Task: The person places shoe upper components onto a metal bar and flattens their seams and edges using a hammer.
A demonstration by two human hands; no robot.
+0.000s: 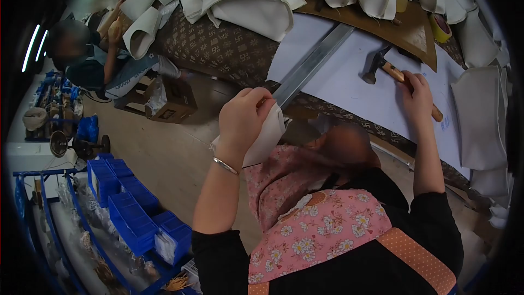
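The left arm rises from a black sleeve with the forearm nearly upright, a silver bracelet (225, 165) round the wrist, and the left hand (245, 123) is bent over at the top, knuckles up and fingers folded inward. Its thumb and fingers pinch the upper part of a white piece (266, 137), which hangs below them beside the near end of a metal bar (314, 64); whether piece and bar touch is hard to make out, as the fingers cover that spot. The right arm reaches up and forward, bent at the elbow, the back of the right hand (417, 97) partly turned to the camera. Its fingers are curled round the wooden handle of a hammer (394, 71), whose dark head points away toward the bar and whose handle end shows past the palm. The hammer is over the white sheet (349, 71) on the worktable, to the right of the bar. White pieces are heaped along the far side of the worktable (218, 49), near a brown board (417, 35) and a yellow tape roll (440, 28).
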